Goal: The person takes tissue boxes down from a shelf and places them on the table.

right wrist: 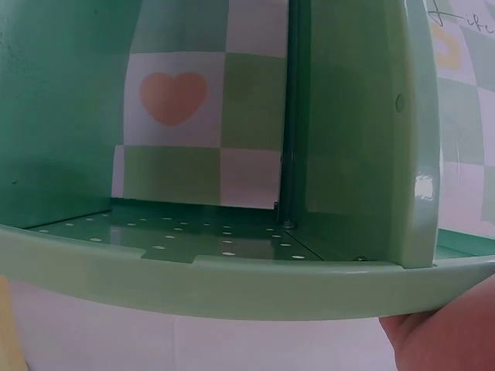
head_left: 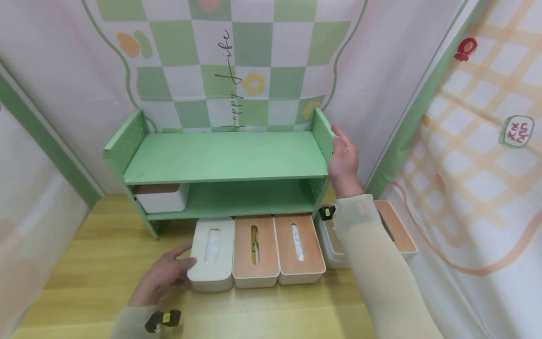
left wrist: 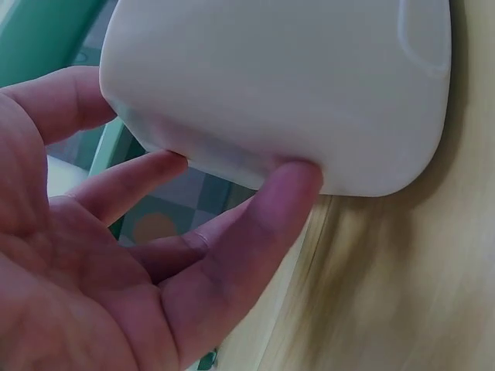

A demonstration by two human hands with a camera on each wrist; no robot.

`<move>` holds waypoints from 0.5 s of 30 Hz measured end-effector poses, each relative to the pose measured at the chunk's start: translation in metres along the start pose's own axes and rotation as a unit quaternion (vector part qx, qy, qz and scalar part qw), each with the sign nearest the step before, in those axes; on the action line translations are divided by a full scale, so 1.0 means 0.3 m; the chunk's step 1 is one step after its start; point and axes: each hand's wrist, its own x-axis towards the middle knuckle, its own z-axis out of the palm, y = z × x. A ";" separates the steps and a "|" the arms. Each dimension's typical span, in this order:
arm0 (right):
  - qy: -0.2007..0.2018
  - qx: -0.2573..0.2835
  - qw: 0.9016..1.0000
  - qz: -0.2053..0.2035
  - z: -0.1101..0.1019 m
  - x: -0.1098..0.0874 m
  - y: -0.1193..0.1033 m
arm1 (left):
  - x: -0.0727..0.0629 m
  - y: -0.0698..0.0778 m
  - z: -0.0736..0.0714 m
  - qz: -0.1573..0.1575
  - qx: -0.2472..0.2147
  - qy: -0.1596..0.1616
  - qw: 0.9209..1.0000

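My left hand (head_left: 166, 274) touches the left side of a cream tissue box (head_left: 211, 270) on the table. In the left wrist view, the thumb and fingertips rest along the edge of this box (left wrist: 286, 85), fingers spread. Two white tissue boxes with wood-coloured lids, the middle box (head_left: 244, 256) and the right box (head_left: 306, 256), stand in a row beside it. My right hand (head_left: 344, 162) lies against the outer face of the right side panel of a green two-tier shelf (head_left: 228, 155). Only part of that hand (right wrist: 452, 332) shows in the right wrist view.
A white box with a brown top (head_left: 163, 201) sits on the shelf's lower tier at the left. Behind my right forearm are a lidded container (head_left: 332, 247) and another wood-lidded box (head_left: 395, 226). Patterned curtains (head_left: 478, 141) hang around the wooden table (head_left: 84, 278).
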 end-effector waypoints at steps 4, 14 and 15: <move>0.001 -0.001 1.000 -0.001 0.003 0.003 0.000 | -0.004 0.004 0.001 -0.005 0.012 0.002 1.000; 0.000 0.000 1.000 -0.003 0.002 0.001 0.002 | -0.008 -0.004 0.003 0.001 0.004 0.002 1.000; 0.000 0.000 1.000 -0.003 0.001 0.001 0.002 | -0.009 -0.004 0.003 0.002 0.005 0.001 1.000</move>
